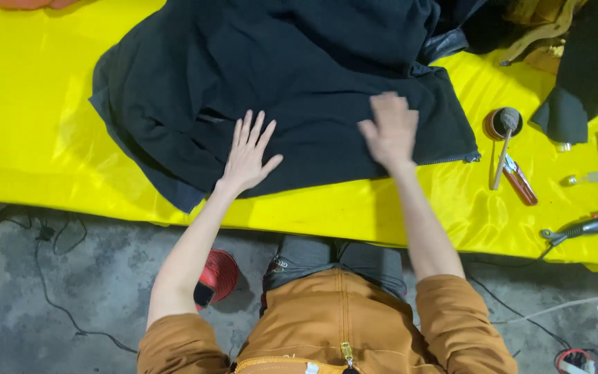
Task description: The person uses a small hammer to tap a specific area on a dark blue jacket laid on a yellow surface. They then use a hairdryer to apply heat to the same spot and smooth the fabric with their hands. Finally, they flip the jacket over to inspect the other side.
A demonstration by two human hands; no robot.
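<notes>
On the yellow table, dark garment spread flat; left hand pressed on it, fingers splayed, gripping nothing; right hand open, blurred, flat on the cloth. Best smoothed outward evenly, clear of the brush.

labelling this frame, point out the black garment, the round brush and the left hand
black garment [299, 69], head view, middle of the fabric
round brush [509, 119], head view, its bristle head
left hand [247, 156], head view, back of the hand
</notes>
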